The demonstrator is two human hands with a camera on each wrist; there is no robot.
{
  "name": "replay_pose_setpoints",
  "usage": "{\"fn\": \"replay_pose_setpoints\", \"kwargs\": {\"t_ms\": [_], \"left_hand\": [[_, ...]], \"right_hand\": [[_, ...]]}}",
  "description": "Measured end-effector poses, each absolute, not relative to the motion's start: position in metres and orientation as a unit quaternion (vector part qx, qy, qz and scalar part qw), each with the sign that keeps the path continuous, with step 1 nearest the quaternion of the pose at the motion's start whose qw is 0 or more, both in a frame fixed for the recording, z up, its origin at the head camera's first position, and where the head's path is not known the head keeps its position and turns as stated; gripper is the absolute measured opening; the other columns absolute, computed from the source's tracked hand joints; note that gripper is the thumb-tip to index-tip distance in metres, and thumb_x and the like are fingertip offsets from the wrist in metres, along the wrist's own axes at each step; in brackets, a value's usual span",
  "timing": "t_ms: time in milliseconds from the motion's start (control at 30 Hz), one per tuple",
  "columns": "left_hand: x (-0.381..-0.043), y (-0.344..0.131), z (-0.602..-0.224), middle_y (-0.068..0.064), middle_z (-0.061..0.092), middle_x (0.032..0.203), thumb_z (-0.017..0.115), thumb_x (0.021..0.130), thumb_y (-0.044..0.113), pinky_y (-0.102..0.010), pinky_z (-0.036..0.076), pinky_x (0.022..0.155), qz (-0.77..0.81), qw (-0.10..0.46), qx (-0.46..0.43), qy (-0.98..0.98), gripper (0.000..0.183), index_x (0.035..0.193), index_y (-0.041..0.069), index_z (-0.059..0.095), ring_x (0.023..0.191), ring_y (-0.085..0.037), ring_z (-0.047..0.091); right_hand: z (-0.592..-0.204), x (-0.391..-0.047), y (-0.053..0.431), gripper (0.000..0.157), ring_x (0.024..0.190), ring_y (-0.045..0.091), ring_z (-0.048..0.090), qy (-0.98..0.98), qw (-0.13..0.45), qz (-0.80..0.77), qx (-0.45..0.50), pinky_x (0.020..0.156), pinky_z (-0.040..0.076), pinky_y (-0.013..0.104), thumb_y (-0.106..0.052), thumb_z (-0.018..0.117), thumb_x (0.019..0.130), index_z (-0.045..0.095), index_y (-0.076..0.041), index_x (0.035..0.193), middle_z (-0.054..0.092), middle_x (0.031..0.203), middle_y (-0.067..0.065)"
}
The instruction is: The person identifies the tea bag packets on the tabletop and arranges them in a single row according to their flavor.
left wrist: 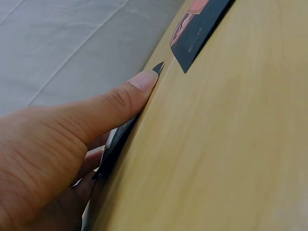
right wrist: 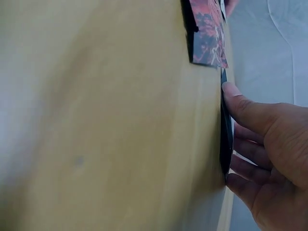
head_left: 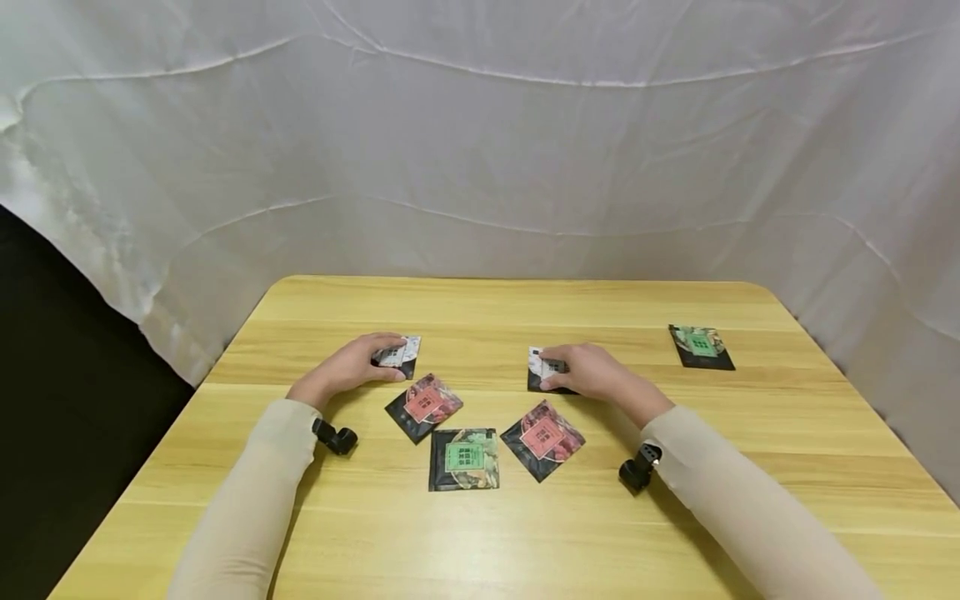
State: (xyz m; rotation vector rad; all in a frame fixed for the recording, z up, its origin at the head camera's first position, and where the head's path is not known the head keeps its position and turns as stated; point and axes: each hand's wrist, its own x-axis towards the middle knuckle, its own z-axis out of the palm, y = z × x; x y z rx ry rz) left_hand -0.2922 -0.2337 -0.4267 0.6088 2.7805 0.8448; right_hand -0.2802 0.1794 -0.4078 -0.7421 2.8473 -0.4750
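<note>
At the table's left, my left hand (head_left: pixel 352 363) grips a flat black-and-white sachet (head_left: pixel 408 353) by its edges. In the left wrist view the thumb (left wrist: pixel 144 82) lies along the sachet's near edge, and the other fingers are partly hidden behind it. My right hand (head_left: pixel 592 372) holds a similar black-and-white sachet (head_left: pixel 534 369) near the middle of the table. The right wrist view has this thumb (right wrist: pixel 233 91) at one end of the dark sachet (right wrist: pixel 225 134) and fingers at the other. Both sachets lie flat or very close to the tabletop, partly covered by the hands.
Between the hands lie two black-and-red sachets, one on the left (head_left: pixel 424 406) and one on the right (head_left: pixel 543 439). A black-and-green sachet (head_left: pixel 465 460) is nearest me; another green one (head_left: pixel 702 346) lies far right. A pale curtain (head_left: pixel 480 150) hangs behind the wooden table (head_left: pixel 465 550).
</note>
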Motion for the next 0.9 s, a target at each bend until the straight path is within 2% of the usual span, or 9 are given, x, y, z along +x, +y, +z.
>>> {"fn": "replay_pose_setpoints", "kwargs": {"t_ms": [133,367,633,900], "left_hand": [[-0.293,-0.235,-0.428,-0.017,0.038,0.152,0.075,0.085,0.044,-0.058,0.023,0.114,0.285,0.082,0.2,0.934,0.077,0.148,0.01,0.045,0.139,-0.04,0.032],[-0.291,-0.237,-0.432,-0.017,0.039,0.151,0.076,0.085,0.042,-0.057,0.023,0.114,0.298,0.091,0.186,0.932,0.076,0.147,0.011,0.046,0.139,-0.039,0.032],[-0.291,-0.234,-0.431,-0.019,0.038,0.151,0.076,0.086,0.037,-0.056,0.022,0.115,0.317,0.089,0.195,0.924,0.075,0.147,0.008,0.045,0.139,-0.039,0.031],[-0.294,-0.232,-0.429,-0.019,0.037,0.152,0.077,0.084,0.04,-0.056,0.022,0.114,0.304,0.089,0.184,0.93,0.078,0.148,0.01,0.044,0.139,-0.039,0.032]], "right_hand": [[-0.405,-0.284,0.17,0.064,0.124,0.04,0.052,0.951,0.086,-0.159,-0.249,0.105,0.039,0.054,-0.043,0.071,0.088,0.056,-0.009,0.14,0.056,0.137,0.016],[-0.406,-0.289,0.153,0.065,0.131,0.038,0.046,0.948,0.118,-0.163,-0.248,0.109,0.036,0.051,-0.044,0.069,0.09,0.052,-0.009,0.143,0.052,0.142,0.013],[-0.406,-0.293,0.138,0.064,0.128,0.035,0.05,0.948,0.115,-0.162,-0.248,0.108,0.038,0.049,-0.043,0.068,0.09,0.052,-0.011,0.143,0.053,0.141,0.012],[-0.406,-0.296,0.121,0.063,0.13,0.034,0.047,0.948,0.117,-0.159,-0.249,0.11,0.036,0.049,-0.044,0.067,0.091,0.051,-0.013,0.144,0.053,0.142,0.01]]}}
